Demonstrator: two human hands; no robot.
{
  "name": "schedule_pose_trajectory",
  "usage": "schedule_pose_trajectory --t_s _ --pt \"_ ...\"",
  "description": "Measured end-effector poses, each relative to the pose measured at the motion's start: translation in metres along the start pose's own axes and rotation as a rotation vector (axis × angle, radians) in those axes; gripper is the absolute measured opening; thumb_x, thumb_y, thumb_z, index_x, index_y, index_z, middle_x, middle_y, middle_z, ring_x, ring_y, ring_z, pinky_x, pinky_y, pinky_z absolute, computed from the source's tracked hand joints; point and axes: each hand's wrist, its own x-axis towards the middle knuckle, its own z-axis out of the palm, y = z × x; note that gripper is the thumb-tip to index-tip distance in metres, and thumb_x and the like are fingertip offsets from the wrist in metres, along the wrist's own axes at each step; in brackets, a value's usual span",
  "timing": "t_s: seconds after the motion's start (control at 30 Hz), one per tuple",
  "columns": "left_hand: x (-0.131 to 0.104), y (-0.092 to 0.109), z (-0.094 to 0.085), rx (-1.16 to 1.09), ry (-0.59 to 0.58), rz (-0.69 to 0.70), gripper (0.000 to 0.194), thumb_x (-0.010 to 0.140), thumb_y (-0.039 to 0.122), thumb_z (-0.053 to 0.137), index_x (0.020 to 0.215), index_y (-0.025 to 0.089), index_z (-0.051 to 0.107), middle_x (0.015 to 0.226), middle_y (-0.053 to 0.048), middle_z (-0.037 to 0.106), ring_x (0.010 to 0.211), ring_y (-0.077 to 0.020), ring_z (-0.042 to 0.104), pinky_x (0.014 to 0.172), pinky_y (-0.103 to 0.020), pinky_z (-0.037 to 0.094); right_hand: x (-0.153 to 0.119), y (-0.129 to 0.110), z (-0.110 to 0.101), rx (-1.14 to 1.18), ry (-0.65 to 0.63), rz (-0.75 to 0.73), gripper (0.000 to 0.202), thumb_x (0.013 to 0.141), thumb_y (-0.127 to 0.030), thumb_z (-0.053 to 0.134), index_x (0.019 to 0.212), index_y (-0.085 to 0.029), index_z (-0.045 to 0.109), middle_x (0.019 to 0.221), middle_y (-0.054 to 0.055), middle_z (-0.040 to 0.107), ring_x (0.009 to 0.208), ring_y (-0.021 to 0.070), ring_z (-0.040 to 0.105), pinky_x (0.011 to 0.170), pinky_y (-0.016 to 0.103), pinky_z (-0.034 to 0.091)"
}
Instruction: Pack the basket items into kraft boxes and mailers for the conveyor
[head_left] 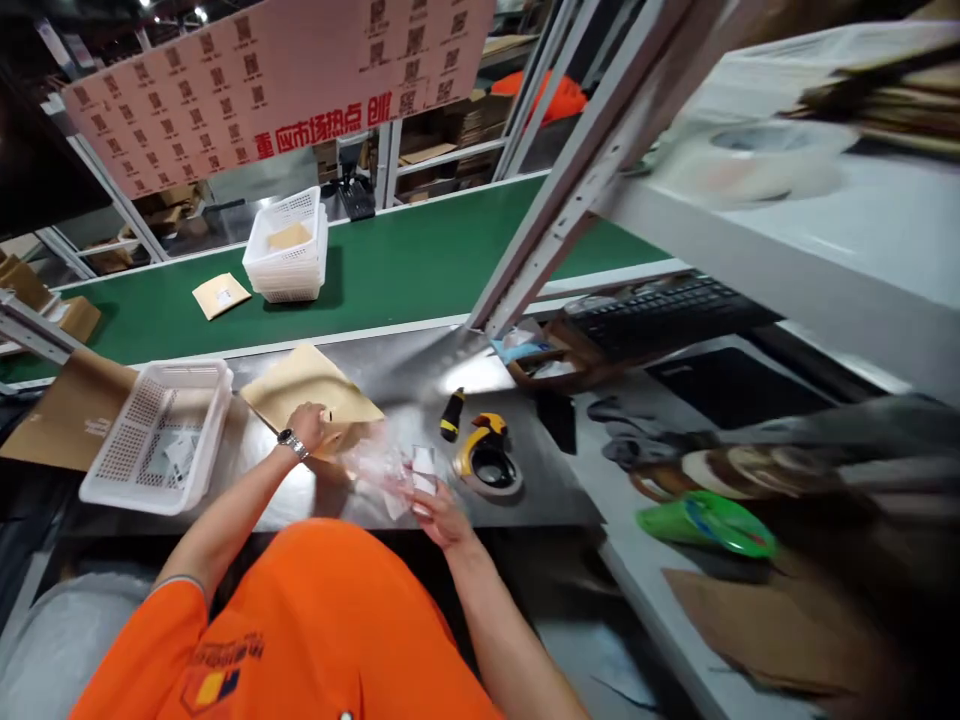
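On the metal table, my left hand (307, 426), with a watch at its wrist, is closed on the edge of a tan padded envelope (300, 385). To its right, my right hand (441, 515) grips a clear plastic bag (379, 462) with white labels near its fingers. The bag's left part reaches the envelope's lower edge; its contents are too blurred to make out. A white basket (217, 430) with small clear packets inside stands left of the envelope.
A yellow-black cutter (452, 415) and a tape dispenser (489, 465) lie right of my hands. Behind the table runs a green conveyor (405, 260) with stacked white baskets (289, 265) and another envelope (221, 296). A slanted metal post (562, 205) rises at the right.
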Motion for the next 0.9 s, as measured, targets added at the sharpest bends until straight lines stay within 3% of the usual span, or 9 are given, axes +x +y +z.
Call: schedule_pose_trajectory --t_s 0.1,0.17,0.23,0.33,0.43,0.57,0.67,0.77,0.9 --pt "-0.012 0.018 0.017 -0.121 -0.077 0.117 0.056 0.083 0.029 0.088 0.134 0.011 0.075 0.135 -0.022 0.075 0.130 -0.0369 0.066 0.119 -0.051 0.052 -0.021 -0.008 -0.018 0.102 0.059 -0.075 0.064 0.056 -0.048 0.093 0.112 -0.033 0.066 0.099 0.011 0.084 0.103 0.0404 0.083 0.090 0.057 0.064" --pt "-0.023 0.034 0.028 -0.313 -0.176 0.131 0.054 0.092 0.042 0.082 0.136 0.013 0.075 0.142 -0.020 0.074 0.132 -0.0344 0.067 0.120 -0.050 0.052 -0.027 -0.013 -0.017 0.134 0.099 -0.102 0.067 0.055 -0.047 0.092 0.116 -0.033 0.066 0.094 0.009 0.083 0.099 0.0393 0.083 0.095 0.058 0.063" --pt "-0.030 0.049 0.035 -0.532 -0.334 0.034 0.051 0.100 0.060 0.072 0.117 0.012 0.081 0.125 -0.019 0.081 0.116 -0.0315 0.075 0.108 -0.046 0.059 -0.029 -0.018 -0.013 0.119 0.122 -0.125 0.068 0.057 -0.046 0.092 0.118 -0.032 0.067 0.087 0.006 0.080 0.088 0.0352 0.082 0.092 0.055 0.063" --pt "-0.033 0.063 0.038 -0.742 -0.497 -0.138 0.062 0.088 0.074 0.081 0.085 0.012 0.080 0.092 -0.015 0.083 0.086 -0.0263 0.077 0.083 -0.039 0.063 -0.033 -0.022 -0.009 0.045 0.147 -0.164 0.066 0.059 -0.047 0.097 0.116 -0.029 0.069 0.082 0.002 0.076 0.080 0.0298 0.078 0.089 0.050 0.064" --pt "-0.032 0.068 0.033 -0.723 -0.452 -0.208 0.055 0.078 0.067 0.090 0.072 0.014 0.077 0.075 -0.009 0.078 0.070 -0.0194 0.071 0.070 -0.032 0.058 -0.036 -0.027 -0.011 0.012 0.185 -0.171 0.064 0.057 -0.049 0.102 0.108 -0.025 0.071 0.088 0.003 0.076 0.082 0.0268 0.076 0.087 0.048 0.065" --pt "-0.034 0.070 0.028 -0.606 -0.354 -0.261 0.050 0.079 0.059 0.089 0.062 0.017 0.069 0.062 -0.003 0.069 0.059 -0.0143 0.060 0.059 -0.027 0.046 -0.036 -0.034 -0.013 -0.149 0.325 -0.278 0.053 0.063 -0.050 0.098 0.104 -0.024 0.077 0.104 0.010 0.080 0.096 0.0308 0.076 0.082 0.043 0.064" --pt "-0.038 0.074 0.031 -0.576 -0.339 -0.273 0.051 0.075 0.059 0.092 0.062 0.017 0.067 0.059 0.000 0.065 0.057 -0.0134 0.057 0.056 -0.025 0.041 -0.034 -0.037 -0.003 -0.362 0.358 -0.370 0.052 0.068 -0.054 0.094 0.108 -0.024 0.079 0.095 0.008 0.079 0.087 0.0291 0.073 0.079 0.042 0.062" --pt "-0.044 0.074 0.035 -0.609 -0.379 -0.184 0.057 0.068 0.064 0.097 0.063 0.017 0.066 0.059 0.001 0.064 0.058 -0.0132 0.057 0.056 -0.025 0.044 -0.029 -0.039 0.013 -0.440 0.281 -0.400 0.056 0.068 -0.056 0.094 0.110 -0.023 0.079 0.092 0.006 0.079 0.085 0.0271 0.072 0.089 0.046 0.062" --pt "-0.054 0.066 0.027 -0.676 -0.482 -0.011 0.062 0.067 0.071 0.098 0.069 0.017 0.068 0.064 0.000 0.067 0.061 -0.0151 0.062 0.060 -0.027 0.051 -0.014 -0.048 0.017 -0.327 0.289 -0.388 0.060 0.073 -0.061 0.088 0.119 -0.023 0.077 0.123 0.013 0.082 0.113 0.0319 0.075 0.105 0.052 0.059"
